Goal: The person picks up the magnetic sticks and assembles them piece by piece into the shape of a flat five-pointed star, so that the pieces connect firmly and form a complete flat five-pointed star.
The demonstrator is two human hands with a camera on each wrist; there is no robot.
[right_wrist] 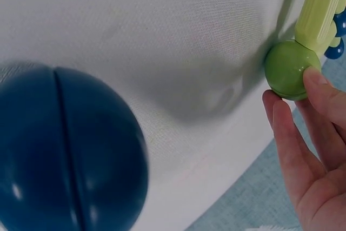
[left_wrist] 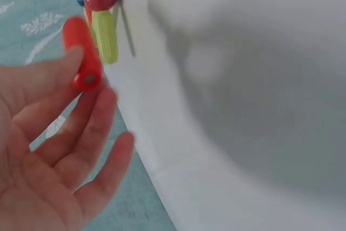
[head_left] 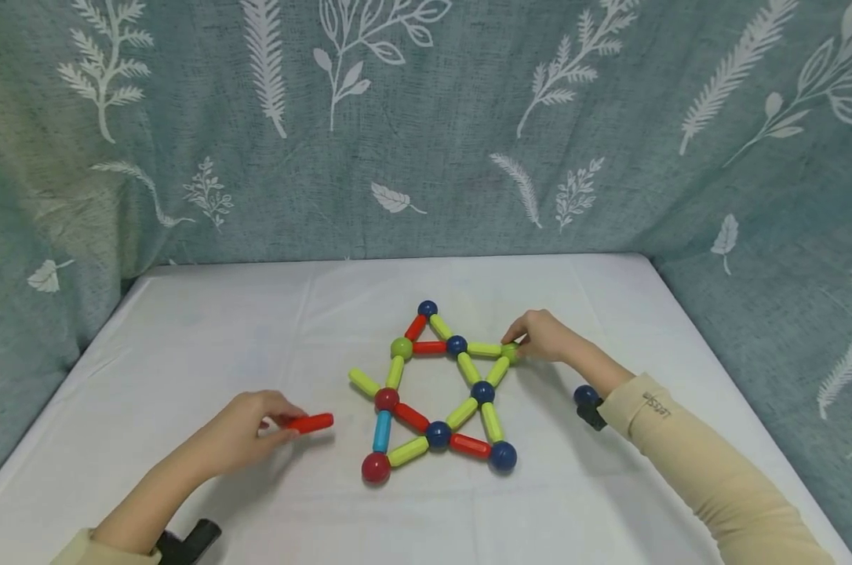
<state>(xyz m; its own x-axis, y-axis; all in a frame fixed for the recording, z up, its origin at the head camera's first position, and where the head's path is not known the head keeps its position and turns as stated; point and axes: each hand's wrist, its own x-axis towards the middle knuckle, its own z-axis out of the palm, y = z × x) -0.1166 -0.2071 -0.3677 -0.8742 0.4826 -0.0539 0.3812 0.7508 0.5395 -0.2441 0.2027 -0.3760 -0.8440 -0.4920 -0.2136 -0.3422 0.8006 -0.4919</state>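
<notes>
A star-like frame of magnetic rods and balls lies flat mid-table, with lime rods [head_left: 407, 451], red rods [head_left: 471, 446], one light-blue rod [head_left: 382, 431], and blue, red and green balls. At its right corner my right hand [head_left: 544, 337] pinches a green ball [right_wrist: 292, 70], to which lime rods are joined. Left of the frame and apart from it, my left hand [head_left: 255, 428] holds a loose red rod [left_wrist: 82, 52] between thumb and fingers. One lime rod [head_left: 364, 382] juts out from the red ball [head_left: 387, 399] on the frame's left side, its outer end free.
A separate blue ball [head_left: 585, 395] lies beside the right wrist, looming large in the right wrist view. White cloth [head_left: 256, 314] covers the table. A green leaf-patterned curtain [head_left: 426, 157] stands behind and along both sides.
</notes>
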